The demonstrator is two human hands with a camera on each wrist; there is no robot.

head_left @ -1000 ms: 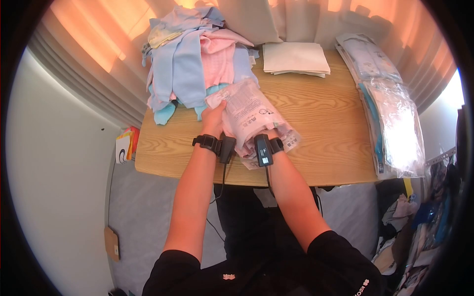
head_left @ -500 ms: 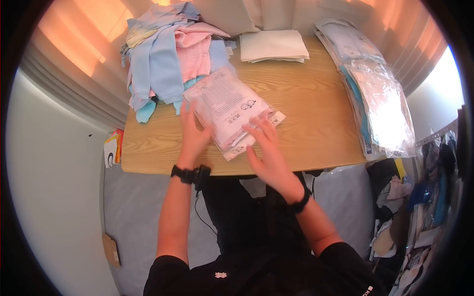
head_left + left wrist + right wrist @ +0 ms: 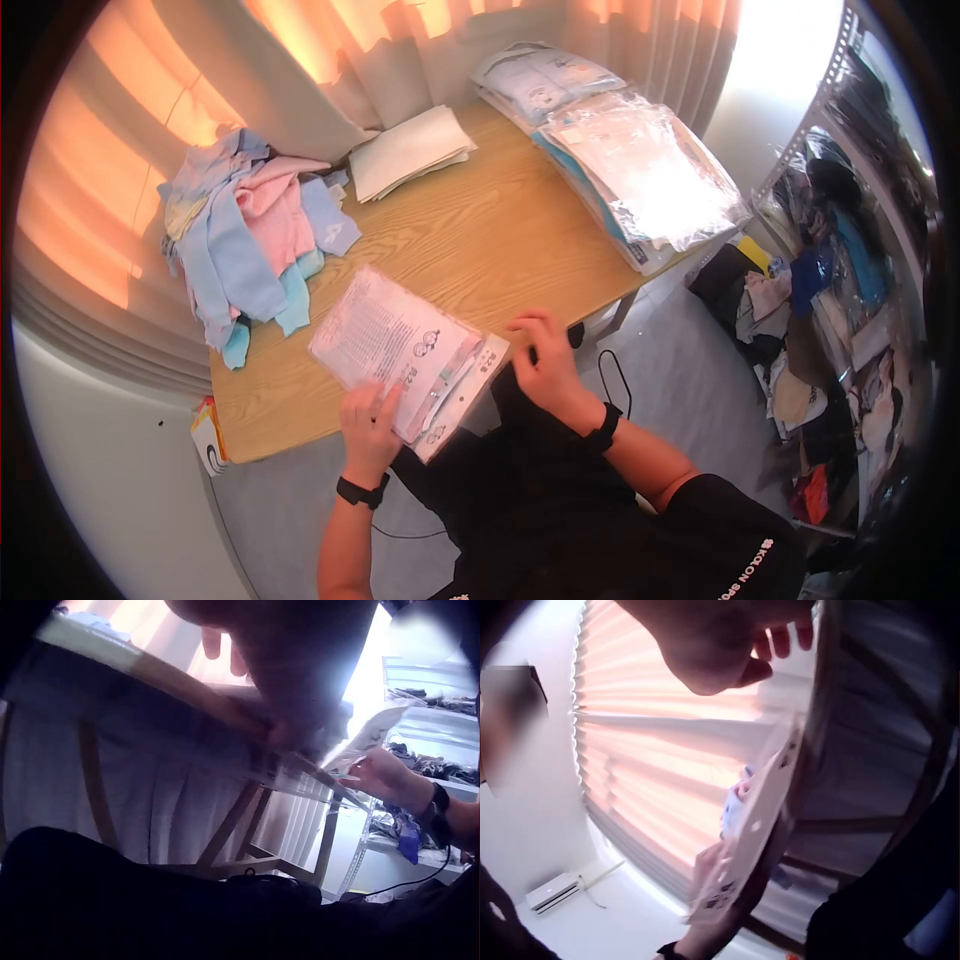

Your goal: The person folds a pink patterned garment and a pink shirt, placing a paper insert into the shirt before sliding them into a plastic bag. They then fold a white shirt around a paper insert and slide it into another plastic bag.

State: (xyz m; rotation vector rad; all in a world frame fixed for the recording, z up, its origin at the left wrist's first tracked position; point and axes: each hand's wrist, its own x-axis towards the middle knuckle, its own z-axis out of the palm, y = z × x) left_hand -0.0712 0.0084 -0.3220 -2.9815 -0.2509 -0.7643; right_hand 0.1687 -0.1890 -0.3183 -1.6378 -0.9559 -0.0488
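A flat clear plastic bag [image 3: 385, 335], printed with text and cartoon heads, has something pink inside. It lies at the table's front edge, its lower strip jutting out past the edge. My left hand [image 3: 368, 430] holds the bag's near left side, fingers over the top and the palm lower down, as the right wrist view shows. My right hand [image 3: 548, 365] hovers just off the bag's right corner, fingers loosely bent with nothing between them. In the left wrist view that right hand [image 3: 386, 778] appears beside the bag's raised end.
Blue, pink and turquoise clothes [image 3: 235, 235] are heaped at the table's left. A stack of pale sheets [image 3: 412, 152] sits at the back. Bagged garments [image 3: 640, 170] lie along the right end. A shelf rack [image 3: 850, 200] with clothing stands beyond, on the right.
My hands have come out from the bag's sides and its opening. The bag has slid toward the front edge and now overhangs it. The head view has turned to the right.
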